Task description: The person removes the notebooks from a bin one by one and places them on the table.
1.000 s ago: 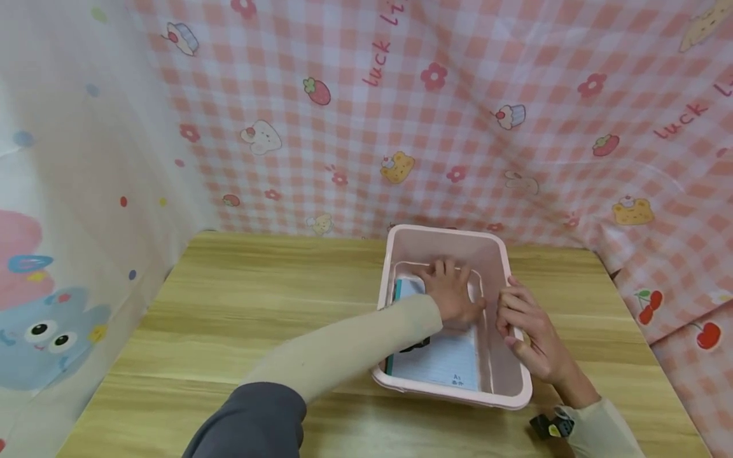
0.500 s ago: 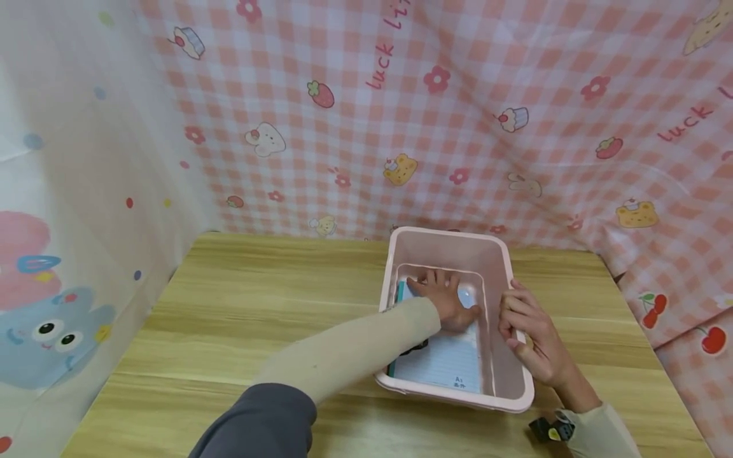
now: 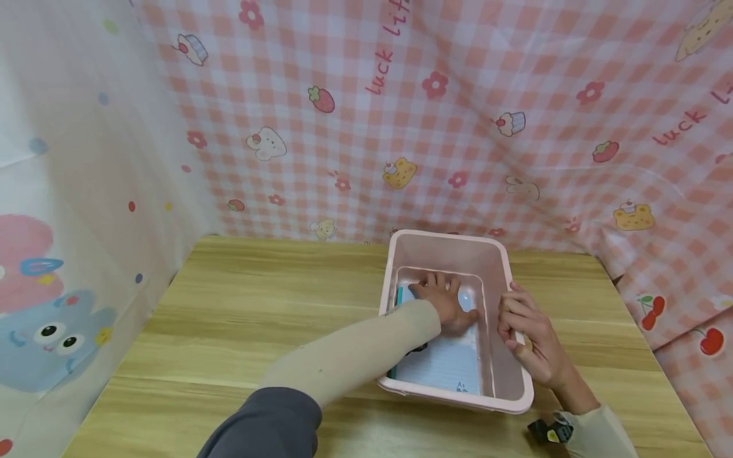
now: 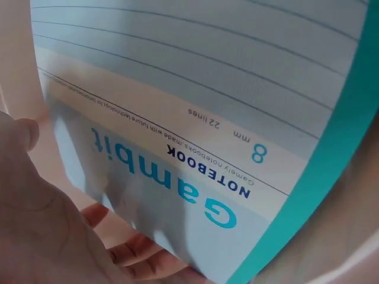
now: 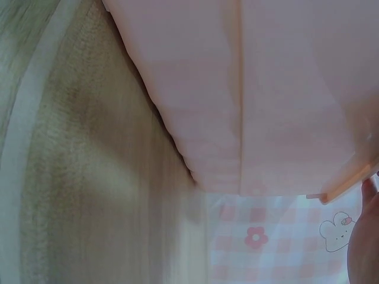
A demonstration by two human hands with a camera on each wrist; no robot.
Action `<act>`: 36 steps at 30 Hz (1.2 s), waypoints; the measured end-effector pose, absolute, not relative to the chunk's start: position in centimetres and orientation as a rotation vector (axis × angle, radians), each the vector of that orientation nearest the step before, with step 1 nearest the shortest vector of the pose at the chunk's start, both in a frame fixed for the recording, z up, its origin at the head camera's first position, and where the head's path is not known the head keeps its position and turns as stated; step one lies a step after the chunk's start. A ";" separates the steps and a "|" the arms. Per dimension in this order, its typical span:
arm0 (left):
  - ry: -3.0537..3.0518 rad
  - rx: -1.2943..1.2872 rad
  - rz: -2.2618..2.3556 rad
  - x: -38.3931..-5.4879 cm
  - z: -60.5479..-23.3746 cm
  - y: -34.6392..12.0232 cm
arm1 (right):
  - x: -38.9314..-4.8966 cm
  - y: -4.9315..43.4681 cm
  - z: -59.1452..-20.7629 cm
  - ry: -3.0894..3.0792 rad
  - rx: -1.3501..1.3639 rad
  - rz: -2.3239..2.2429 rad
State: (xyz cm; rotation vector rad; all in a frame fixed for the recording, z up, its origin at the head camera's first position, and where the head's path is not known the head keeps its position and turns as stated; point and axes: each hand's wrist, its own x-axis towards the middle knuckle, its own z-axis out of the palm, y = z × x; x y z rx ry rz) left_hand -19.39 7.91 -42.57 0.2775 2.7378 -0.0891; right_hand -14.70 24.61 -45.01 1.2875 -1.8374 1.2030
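A pale pink plastic bin stands on the wooden table, with a lined notebook lying inside it. The notebook has a teal spine along the left and "Gambit" printed on its cover. My left hand reaches down into the bin over the notebook's far part, fingers spread. In the left wrist view, the fingers of this hand lie right at the notebook's edge. My right hand grips the bin's right rim, fingers curled over it. The left forearm covers part of the notebook and the bin's left side.
The wooden table extends around the bin. Behind it hangs a pink checked cloth, close to the bin's far end. A white printed cloth hangs at the left. A small black device sits at the right wrist.
My left hand has drawn slightly back from the bin's far end, toward the near left. The right hand keeps its grip on the rim. The whole view has shifted slightly.
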 end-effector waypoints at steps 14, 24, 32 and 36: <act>2.883 0.359 -0.306 -20.3 -44.6 8.9 | -14.8 24.3 -44.6 -1.808 1.298 1.214; 2.895 0.330 -0.312 -19.4 -43.3 8.8 | -14.6 24.3 -44.6 -1.814 1.286 1.231; 2.817 0.355 -0.310 -20.7 -45.1 9.5 | -14.5 24.3 -44.7 -1.819 1.285 1.221; 2.835 0.367 -0.347 -21.2 -45.9 9.9 | -14.4 24.3 -44.9 -1.815 1.279 1.224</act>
